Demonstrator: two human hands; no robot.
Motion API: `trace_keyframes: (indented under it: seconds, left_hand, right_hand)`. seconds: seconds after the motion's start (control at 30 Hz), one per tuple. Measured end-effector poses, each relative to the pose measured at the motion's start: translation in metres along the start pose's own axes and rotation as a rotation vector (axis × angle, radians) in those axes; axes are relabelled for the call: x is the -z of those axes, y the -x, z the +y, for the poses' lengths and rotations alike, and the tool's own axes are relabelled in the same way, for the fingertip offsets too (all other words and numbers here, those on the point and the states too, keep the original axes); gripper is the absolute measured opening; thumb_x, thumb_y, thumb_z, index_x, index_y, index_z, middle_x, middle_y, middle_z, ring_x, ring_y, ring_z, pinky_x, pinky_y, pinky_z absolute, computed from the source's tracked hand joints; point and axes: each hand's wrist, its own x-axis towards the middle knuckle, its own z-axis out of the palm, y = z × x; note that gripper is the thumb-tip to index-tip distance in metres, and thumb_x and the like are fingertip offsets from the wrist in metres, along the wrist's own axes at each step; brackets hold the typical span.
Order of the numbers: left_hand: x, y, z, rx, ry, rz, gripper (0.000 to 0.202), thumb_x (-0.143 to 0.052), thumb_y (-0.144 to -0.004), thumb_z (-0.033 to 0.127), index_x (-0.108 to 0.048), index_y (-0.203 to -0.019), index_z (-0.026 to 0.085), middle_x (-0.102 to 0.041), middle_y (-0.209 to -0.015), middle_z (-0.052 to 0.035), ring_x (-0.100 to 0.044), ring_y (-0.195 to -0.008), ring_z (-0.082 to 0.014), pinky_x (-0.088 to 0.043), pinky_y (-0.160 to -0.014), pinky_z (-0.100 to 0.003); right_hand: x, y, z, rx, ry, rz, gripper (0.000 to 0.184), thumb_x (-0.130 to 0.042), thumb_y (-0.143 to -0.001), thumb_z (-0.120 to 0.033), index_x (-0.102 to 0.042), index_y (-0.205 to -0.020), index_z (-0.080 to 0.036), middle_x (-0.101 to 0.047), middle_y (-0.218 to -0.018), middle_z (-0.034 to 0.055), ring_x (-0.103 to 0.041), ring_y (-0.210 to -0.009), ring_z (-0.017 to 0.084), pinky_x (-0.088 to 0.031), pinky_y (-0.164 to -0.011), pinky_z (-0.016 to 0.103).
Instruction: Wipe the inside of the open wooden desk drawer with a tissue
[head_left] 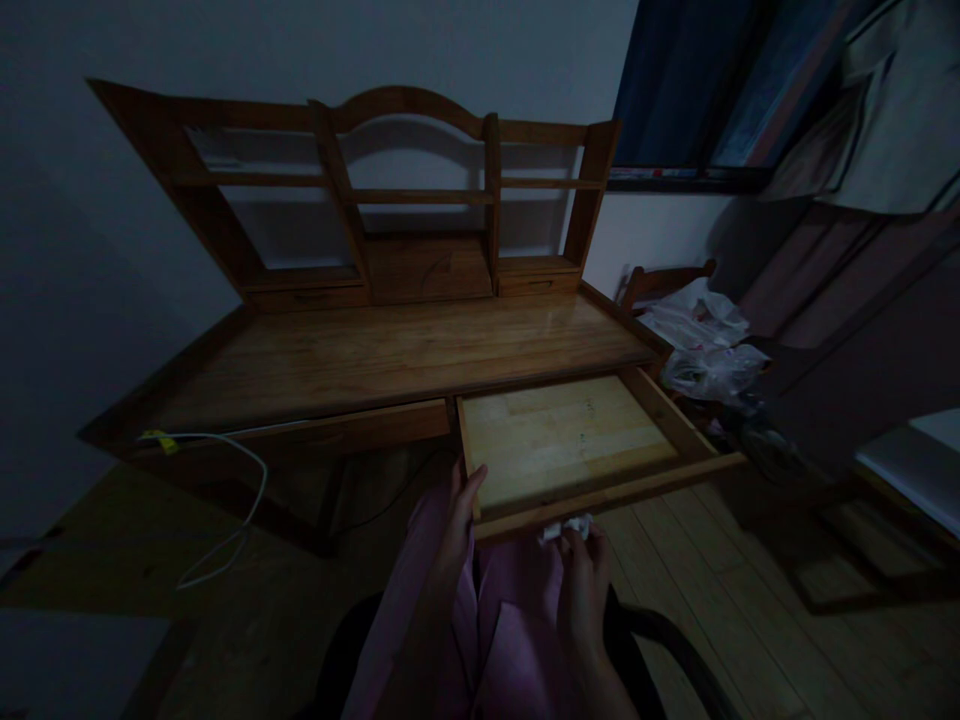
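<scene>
A wooden drawer [577,435] is pulled out from the right half of the desk, and its pale bottom shows. My left hand [459,510] grips the drawer's left side close to the front corner, thumb over the top edge and fingers along the outside. In my right hand [583,570] is a crumpled white tissue [568,528], pinched between the fingers at the drawer's front panel. Whether the tissue touches the panel is hard to tell in the dim light.
The wooden desk [420,345] carries a shelf unit [491,200] at its back. A white cable [259,490] hangs at the front left. Plastic bags [705,330] lie on a chair at the right. A black chair armrest [675,640] curves beside my right arm.
</scene>
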Motion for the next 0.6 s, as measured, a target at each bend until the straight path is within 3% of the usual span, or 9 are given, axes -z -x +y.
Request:
trace_keyframes:
  seconds: [0.3,0.47,0.6]
  left_hand:
    - [0.000,0.006,0.002,-0.037,-0.055,0.072,0.057,-0.066,-0.088,0.051,-0.062,-0.138,0.024,-0.063,-0.146,-0.0059,-0.045,-0.147,-0.0330,-0.035,-0.122,-0.043]
    - [-0.004,0.017,0.025,-0.008,0.017,0.024,0.055,-0.071,-0.086,0.044,-0.064,-0.135,0.022,-0.065,-0.144,-0.0066,-0.049,-0.144,-0.0329,-0.040,-0.120,-0.043]
    - [-0.011,0.025,0.048,0.093,0.040,0.073,0.052,-0.071,-0.085,0.040,-0.065,-0.133,0.023,-0.067,-0.141,-0.0075,-0.051,-0.142,-0.0333,-0.042,-0.118,-0.042]
  right_hand:
    - [-0.005,0.018,-0.006,0.003,-0.007,-0.097,0.039,-0.073,-0.080,-0.044,-0.061,-0.110,-0.021,-0.066,-0.105,0.0022,-0.062,-0.098,0.021,-0.051,-0.088,0.034]
    - [-0.005,0.020,-0.012,-0.011,0.005,-0.081,0.041,-0.075,-0.077,-0.043,-0.062,-0.109,-0.022,-0.067,-0.102,0.0016,-0.063,-0.096,0.021,-0.052,-0.086,0.035]
    - [-0.004,0.017,-0.024,0.059,0.024,-0.029,0.037,-0.072,-0.079,-0.043,-0.062,-0.109,-0.023,-0.066,-0.098,0.0005,-0.063,-0.090,0.019,-0.052,-0.080,0.032]
